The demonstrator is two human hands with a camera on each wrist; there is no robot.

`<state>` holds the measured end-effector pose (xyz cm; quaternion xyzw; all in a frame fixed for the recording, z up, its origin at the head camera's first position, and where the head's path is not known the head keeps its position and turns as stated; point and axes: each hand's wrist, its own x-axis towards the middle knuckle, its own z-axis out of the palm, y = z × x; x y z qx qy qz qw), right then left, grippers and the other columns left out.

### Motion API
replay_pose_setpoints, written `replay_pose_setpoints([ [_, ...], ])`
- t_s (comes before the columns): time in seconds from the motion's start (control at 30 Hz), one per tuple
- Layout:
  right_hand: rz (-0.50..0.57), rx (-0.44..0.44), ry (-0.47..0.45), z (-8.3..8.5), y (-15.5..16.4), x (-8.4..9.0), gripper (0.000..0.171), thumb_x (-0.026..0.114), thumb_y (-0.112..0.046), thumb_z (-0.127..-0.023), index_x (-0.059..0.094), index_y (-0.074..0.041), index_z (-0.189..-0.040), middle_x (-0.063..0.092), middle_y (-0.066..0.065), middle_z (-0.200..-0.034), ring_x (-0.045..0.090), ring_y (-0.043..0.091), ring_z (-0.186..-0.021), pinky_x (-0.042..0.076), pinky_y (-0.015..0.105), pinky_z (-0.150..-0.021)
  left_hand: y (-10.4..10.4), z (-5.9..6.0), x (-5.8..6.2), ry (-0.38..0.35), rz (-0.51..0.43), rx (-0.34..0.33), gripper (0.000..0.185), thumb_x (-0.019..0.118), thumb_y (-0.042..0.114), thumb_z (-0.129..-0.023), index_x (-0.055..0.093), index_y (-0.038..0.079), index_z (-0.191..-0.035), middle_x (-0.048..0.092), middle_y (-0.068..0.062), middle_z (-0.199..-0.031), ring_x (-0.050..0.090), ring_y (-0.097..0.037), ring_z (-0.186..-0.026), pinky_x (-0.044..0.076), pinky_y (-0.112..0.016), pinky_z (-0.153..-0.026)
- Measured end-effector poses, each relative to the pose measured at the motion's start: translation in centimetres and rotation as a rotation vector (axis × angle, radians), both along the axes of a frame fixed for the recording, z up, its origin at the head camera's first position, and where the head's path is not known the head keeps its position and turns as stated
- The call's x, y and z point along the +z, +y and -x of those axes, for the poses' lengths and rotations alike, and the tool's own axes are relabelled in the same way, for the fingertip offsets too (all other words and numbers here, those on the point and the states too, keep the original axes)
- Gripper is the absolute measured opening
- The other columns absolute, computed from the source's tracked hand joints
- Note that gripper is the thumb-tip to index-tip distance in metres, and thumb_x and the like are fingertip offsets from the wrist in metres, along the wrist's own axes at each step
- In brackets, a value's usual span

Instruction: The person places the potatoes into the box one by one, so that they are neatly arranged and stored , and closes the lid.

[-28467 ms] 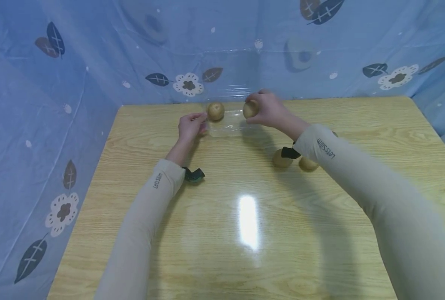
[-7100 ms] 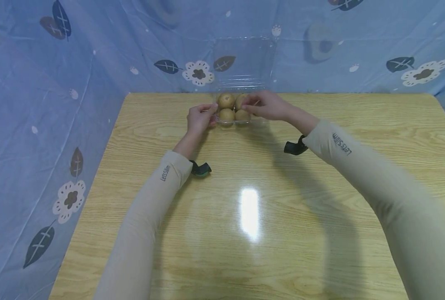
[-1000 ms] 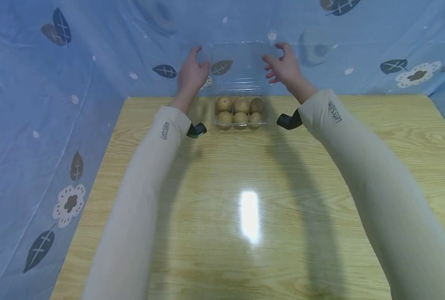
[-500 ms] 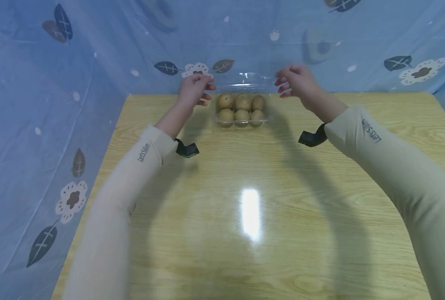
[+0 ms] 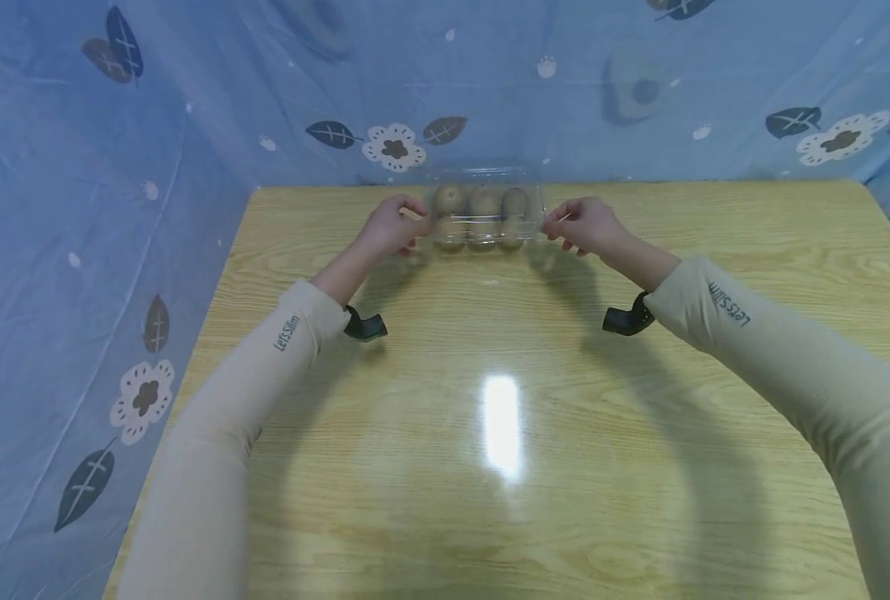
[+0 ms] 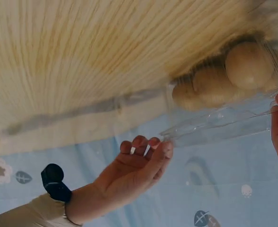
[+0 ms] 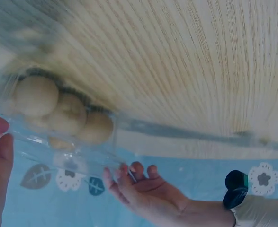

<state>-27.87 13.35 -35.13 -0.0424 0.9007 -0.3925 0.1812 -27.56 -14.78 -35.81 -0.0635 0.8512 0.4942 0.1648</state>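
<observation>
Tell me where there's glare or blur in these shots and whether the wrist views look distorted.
Head view: a bright lamp reflection sits on the table, and both arms cast soft shadows; the clear box is sharp enough to count six kiwis. Left wrist view: upside down, the box's far end blurred at the top right corner. Right wrist view: also inverted, with the top left corner smeared.

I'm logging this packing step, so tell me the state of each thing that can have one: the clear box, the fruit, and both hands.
clear plastic box: lid down over the fruit; latched or not cannot be told.
kiwifruit: six, whole, inside the box.
left hand: pinches the box's left edge.
right hand: pinches the box's right edge.
</observation>
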Motion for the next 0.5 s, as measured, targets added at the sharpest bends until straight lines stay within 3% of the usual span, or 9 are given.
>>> replay_pose_setpoints([
  [0.17,-0.012,-0.023,-0.001,0.19,-0.03,-0.11,0.024,0.053,-0.028,-0.091,0.055,-0.006,-0.099,0.062,0.001,-0.085,0.053,0.014,-0.065,0.048,0.029,-0.054,-0.27,0.02,0.01,-0.036,0.061,-0.017,0.032,0.057,0.023,-0.089,0.041,0.01,-0.113,0.061,-0.012,-0.108,0.05,-0.016,-0.067,0.055,-0.04,-0.079],
  [0.33,-0.013,-0.036,-0.076,0.43,0.11,-0.12,0.031,0.053,-0.033,-0.09,0.051,-0.004,-0.1,0.06,-0.002,-0.08,0.055,0.014,-0.064,0.046,0.028,-0.052,-0.47,0.24,-0.06,-0.159,0.101,-0.078,0.039,0.051,0.034,-0.092,0.048,0.004,-0.117,0.062,-0.012,-0.11,0.056,-0.016,-0.068,0.056,-0.034,-0.075],
  [0.5,-0.032,0.097,-0.171,0.38,0.31,-0.42,0.05,0.038,-0.039,-0.094,0.05,0.001,-0.121,0.06,0.015,-0.108,0.055,0.027,-0.094,0.048,0.037,-0.074,-0.33,0.21,-0.53,-0.229,0.024,-0.126,0.039,0.042,0.034,-0.096,0.056,-0.001,-0.106,0.062,-0.004,-0.087,0.051,-0.01,-0.056,0.054,-0.023,-0.055],
])
